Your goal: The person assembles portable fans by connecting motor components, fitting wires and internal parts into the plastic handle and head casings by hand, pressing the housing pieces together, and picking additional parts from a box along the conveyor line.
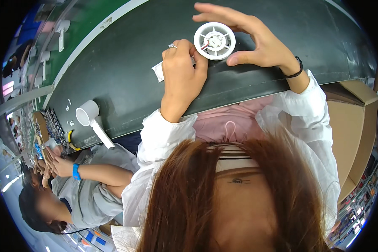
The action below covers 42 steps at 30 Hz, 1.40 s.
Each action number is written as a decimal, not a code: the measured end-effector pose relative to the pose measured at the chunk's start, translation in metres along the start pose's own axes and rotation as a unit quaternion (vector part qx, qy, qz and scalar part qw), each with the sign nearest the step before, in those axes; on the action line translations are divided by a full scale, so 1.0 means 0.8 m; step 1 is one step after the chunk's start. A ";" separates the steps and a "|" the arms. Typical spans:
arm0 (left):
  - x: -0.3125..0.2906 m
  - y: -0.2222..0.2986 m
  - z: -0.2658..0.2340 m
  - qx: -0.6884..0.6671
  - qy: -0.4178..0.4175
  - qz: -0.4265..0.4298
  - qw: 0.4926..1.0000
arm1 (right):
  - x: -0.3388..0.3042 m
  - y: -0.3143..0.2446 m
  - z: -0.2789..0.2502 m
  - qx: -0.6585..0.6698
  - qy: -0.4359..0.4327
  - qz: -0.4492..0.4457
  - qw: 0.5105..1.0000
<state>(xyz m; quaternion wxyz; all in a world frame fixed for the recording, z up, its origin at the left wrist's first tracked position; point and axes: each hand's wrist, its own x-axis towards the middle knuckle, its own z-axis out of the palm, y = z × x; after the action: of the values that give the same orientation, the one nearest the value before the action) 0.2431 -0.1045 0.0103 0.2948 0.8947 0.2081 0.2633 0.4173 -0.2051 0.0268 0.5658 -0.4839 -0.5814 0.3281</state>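
A white handheld fan body (215, 40) is over the dark work surface, its round spoked head facing up. A motor hub with a short red wire shows in the middle of the head. My left hand (181, 71), with a ring on one finger, is closed around the handle, whose end pokes out to the left of my fist. My right hand (262, 40) is open on the right of the round head. Its thumb and fingers are spread around the rim; whether they touch it I cannot tell.
Another white fan body (87, 112) lies at the left, its handle toward the near edge. Beside it are small white bits (69, 103) and a yellow-handled tool (72, 142). A co-worker (92, 185) sits at my left. An open cardboard box (344, 134) stands at the right.
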 end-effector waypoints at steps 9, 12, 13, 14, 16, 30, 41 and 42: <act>0.001 0.002 0.001 0.040 0.009 0.005 0.999 | 0.001 -0.004 0.005 -0.153 -0.010 0.043 0.987; 0.003 -0.003 -0.005 0.037 0.010 0.033 0.999 | -0.003 0.000 0.000 -0.157 -0.001 0.036 0.987; 0.004 -0.006 -0.009 0.036 0.007 0.055 0.998 | -0.005 0.004 -0.002 -0.156 0.004 0.014 0.988; 0.004 -0.008 -0.015 0.035 0.006 0.056 0.998 | -0.008 0.007 -0.003 -0.157 0.005 0.015 0.987; 0.001 -0.009 -0.030 0.073 -0.028 0.030 0.997 | -0.014 0.012 -0.004 -0.165 -0.007 0.004 0.986; -0.004 -0.036 -0.049 0.063 -0.067 0.098 0.991 | -0.032 0.004 0.014 -0.207 0.029 0.048 0.977; -0.010 -0.046 -0.056 -0.094 -0.113 -0.075 0.986 | -0.038 -0.001 0.025 -0.085 0.032 0.069 0.994; -0.011 -0.052 -0.054 -0.172 -0.123 -0.118 0.970 | -0.037 -0.008 0.024 -0.049 0.031 0.064 0.996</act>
<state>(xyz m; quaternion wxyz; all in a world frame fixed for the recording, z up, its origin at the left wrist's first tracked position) 0.2021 -0.0603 0.0103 0.4963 0.8253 0.2263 0.1460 0.3942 -0.2319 0.0201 0.5370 -0.5578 -0.5464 0.3194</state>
